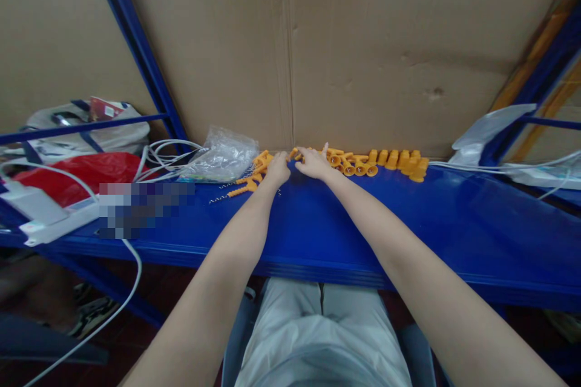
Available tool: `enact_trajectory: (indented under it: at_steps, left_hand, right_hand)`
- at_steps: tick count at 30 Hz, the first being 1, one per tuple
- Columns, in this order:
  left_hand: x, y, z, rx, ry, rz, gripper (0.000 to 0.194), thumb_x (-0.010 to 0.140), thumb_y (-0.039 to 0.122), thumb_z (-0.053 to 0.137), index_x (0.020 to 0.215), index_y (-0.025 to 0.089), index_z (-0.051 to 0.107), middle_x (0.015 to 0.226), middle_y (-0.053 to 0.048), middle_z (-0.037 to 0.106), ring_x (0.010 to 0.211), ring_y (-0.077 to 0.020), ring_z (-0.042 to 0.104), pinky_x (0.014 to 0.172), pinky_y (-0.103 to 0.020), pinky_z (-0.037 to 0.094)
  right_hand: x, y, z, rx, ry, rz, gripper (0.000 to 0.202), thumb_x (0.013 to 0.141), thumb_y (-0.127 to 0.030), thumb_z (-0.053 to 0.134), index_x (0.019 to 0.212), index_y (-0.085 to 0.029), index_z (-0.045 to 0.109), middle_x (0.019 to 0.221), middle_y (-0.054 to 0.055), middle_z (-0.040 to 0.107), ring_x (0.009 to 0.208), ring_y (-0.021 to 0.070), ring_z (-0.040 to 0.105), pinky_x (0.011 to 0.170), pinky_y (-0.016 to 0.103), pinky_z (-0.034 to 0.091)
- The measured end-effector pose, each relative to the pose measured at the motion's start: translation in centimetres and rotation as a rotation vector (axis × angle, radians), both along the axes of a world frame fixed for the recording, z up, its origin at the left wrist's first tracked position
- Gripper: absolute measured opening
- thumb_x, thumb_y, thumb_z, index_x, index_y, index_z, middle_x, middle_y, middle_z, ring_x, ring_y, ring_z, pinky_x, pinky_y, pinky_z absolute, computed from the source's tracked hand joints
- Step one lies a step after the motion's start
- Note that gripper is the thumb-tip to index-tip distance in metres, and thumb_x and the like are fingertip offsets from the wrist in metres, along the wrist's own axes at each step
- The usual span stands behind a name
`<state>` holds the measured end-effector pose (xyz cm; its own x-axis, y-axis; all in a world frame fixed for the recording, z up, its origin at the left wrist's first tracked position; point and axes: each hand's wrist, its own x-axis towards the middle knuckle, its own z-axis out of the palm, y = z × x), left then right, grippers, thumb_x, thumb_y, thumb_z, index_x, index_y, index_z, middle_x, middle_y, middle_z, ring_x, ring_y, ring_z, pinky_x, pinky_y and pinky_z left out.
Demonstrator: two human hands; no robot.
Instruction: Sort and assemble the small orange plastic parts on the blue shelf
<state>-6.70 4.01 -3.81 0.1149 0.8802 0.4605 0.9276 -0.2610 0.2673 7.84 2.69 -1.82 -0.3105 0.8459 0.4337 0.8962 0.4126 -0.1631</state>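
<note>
At the back of the blue table (318,224), my left hand (278,169) rests by a pile of yellow plastic pieces (245,185) with dark screw-like parts beside them. My right hand (313,163) is just across from it, fingers spread, next to yellow funnel-shaped pieces (360,168). Between the two hands a small yellow piece (294,153) shows; whether either hand touches it is unclear. The left fingertips are partly hidden behind the hand. Farther right stand yellow cup-like pieces (403,161) in a row.
A clear plastic bag (227,151) lies left of the yellow pieces. White cables (158,160), a red bag (91,175) and a white power strip (59,224) occupy the left side. Cardboard (363,54) walls the back. At the right is white plastic wrap (485,133).
</note>
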Motion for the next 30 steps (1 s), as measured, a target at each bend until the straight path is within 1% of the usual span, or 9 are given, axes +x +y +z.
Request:
enact_trajectory:
  at_steps: [4,8,11,14,19,22,25,28,30]
  left_hand:
    - [0.2,-0.2,0.0,0.021,-0.004,-0.109,0.043,0.085,-0.004,0.038,0.114,0.016,0.064,0.119,-0.012,0.069,0.118,-0.0232,0.062,0.104,-0.036,0.048]
    - [0.3,-0.3,0.2,0.041,0.004,-0.141,0.043,0.088,-0.003,0.036,0.113,0.017,0.065,0.119,-0.012,0.068,0.119,-0.0223,0.061,0.106,-0.035,0.048]
    - [0.2,-0.4,0.2,0.066,0.020,-0.129,0.037,0.091,0.002,0.039,0.113,0.018,0.065,0.123,-0.012,0.065,0.123,-0.0233,0.059,0.109,-0.037,0.047]
    - [0.3,-0.7,0.0,0.077,0.052,-0.127,0.033,0.093,0.009,0.047,0.121,0.018,0.063,0.133,-0.013,0.061,0.130,-0.0252,0.055,0.111,-0.041,0.045]
    - [0.8,-1.5,-0.2,0.096,0.072,-0.071,0.029,0.096,0.022,0.053,0.124,0.020,0.061,0.143,-0.014,0.058,0.137,-0.0304,0.050,0.119,-0.054,0.036]
    - [1.2,-1.6,0.0,0.187,0.018,-0.080,0.029,0.097,0.022,0.050,0.123,0.020,0.062,0.145,-0.015,0.059,0.139,-0.0324,0.049,0.122,-0.063,0.028]
    - [1.6,-1.5,0.4,0.353,-0.051,-0.154,0.040,0.097,0.026,0.051,0.137,0.021,0.055,0.154,-0.017,0.053,0.147,-0.0333,0.042,0.125,-0.065,0.021]
    - [2.2,-1.7,1.1,0.508,-0.040,-0.286,0.055,0.099,0.033,0.052,0.152,0.026,0.041,0.165,-0.016,0.040,0.156,-0.0322,0.029,0.127,-0.065,0.014]
    - [2.8,-2.2,1.6,0.559,0.016,-0.371,0.060,0.100,0.036,0.051,0.157,0.028,0.036,0.169,-0.014,0.032,0.159,-0.0319,0.022,0.127,-0.065,0.008]
  right_hand:
    - [-1.2,0.2,0.5,-0.036,0.191,-0.035,0.043,0.103,-0.039,0.043,0.141,-0.024,0.058,0.128,0.011,0.074,0.130,0.0324,0.062,0.120,0.074,0.012]
    - [-1.9,-0.2,0.7,0.008,0.257,-0.073,0.031,0.101,-0.026,0.044,0.123,-0.025,0.066,0.119,0.009,0.076,0.122,0.0290,0.067,0.121,0.068,0.022]
    - [-1.8,-0.3,1.0,0.086,0.272,-0.081,0.033,0.101,-0.020,0.040,0.123,-0.024,0.063,0.114,0.009,0.077,0.117,0.0272,0.069,0.121,0.067,0.021]
    - [-1.0,-0.2,1.6,0.164,0.309,-0.092,0.036,0.101,-0.017,0.035,0.126,-0.022,0.060,0.115,0.010,0.076,0.115,0.0259,0.068,0.121,0.067,0.019]
    - [1.4,0.4,3.3,0.288,0.327,-0.060,0.030,0.102,-0.022,0.037,0.121,-0.021,0.061,0.109,0.010,0.076,0.111,0.0268,0.068,0.119,0.071,0.019]
    - [3.2,0.7,4.5,0.355,0.304,-0.008,0.028,0.103,-0.026,0.039,0.119,-0.023,0.060,0.102,0.008,0.076,0.106,0.0269,0.068,0.117,0.073,0.021]
    - [4.8,0.8,5.8,0.391,0.278,0.035,0.026,0.103,-0.028,0.040,0.120,-0.024,0.060,0.098,0.006,0.074,0.104,0.0265,0.067,0.116,0.070,0.026]
    - [5.9,0.0,7.1,0.398,0.260,0.079,0.025,0.103,-0.028,0.040,0.117,-0.024,0.060,0.101,0.007,0.073,0.102,0.0261,0.067,0.111,0.061,0.038]
    - [6.5,-0.9,7.9,0.373,0.241,0.144,0.023,0.103,-0.028,0.041,0.114,-0.023,0.061,0.103,0.007,0.073,0.101,0.0252,0.067,0.105,0.052,0.045]
